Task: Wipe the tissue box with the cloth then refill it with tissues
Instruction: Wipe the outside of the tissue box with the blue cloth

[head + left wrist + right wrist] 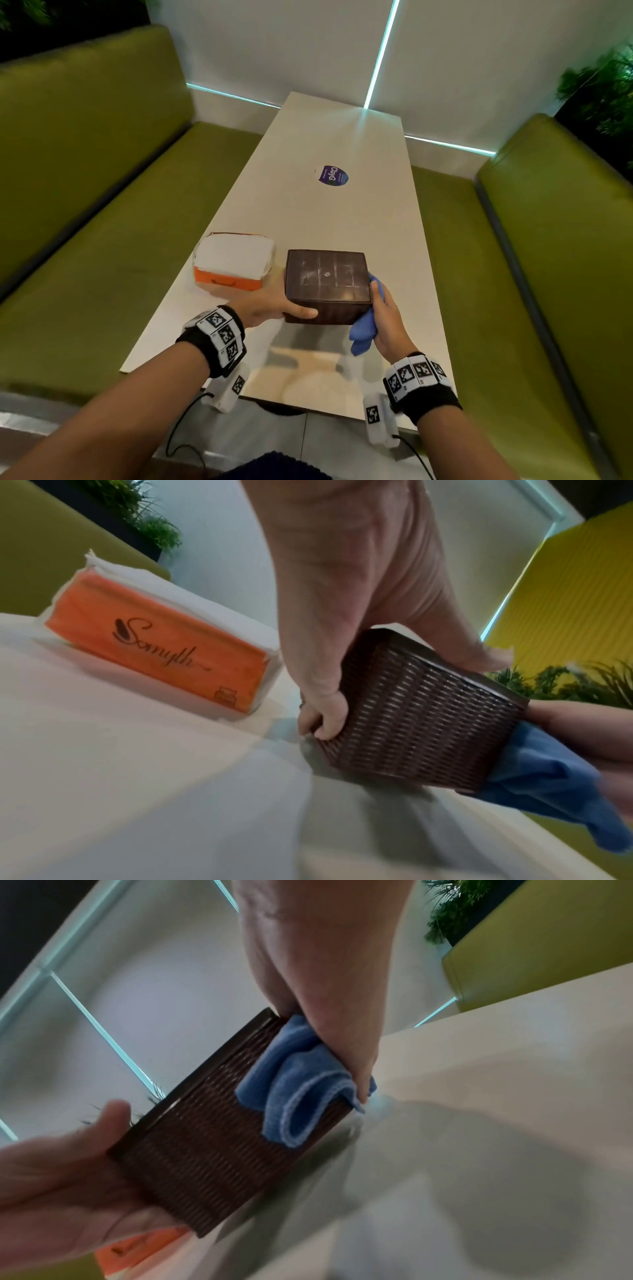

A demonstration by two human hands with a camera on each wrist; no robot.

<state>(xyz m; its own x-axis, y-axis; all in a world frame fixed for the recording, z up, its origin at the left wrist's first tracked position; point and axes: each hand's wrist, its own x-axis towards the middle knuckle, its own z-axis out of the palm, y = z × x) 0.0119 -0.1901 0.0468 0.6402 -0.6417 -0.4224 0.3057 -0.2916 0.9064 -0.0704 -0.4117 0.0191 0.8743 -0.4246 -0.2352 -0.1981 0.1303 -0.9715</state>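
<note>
A: Left hand (pixel 270 305)?
B: Its grip is clasping the brown woven tissue box (pixel 327 286) on the worktop (pixel 342 212).
A: Right hand (pixel 383 315)?
B: Its grip is pressing the blue cloth (pixel 363 330) against the box's opposite side. Orange tissue pack (pixel 233 263) is lying beyond the left grip.

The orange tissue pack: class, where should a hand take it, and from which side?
Take the orange tissue pack across its two long sides, coming from above. It lies flat on the table, low and wide, with its top free; the brown tissue box stands close on its right.
</note>
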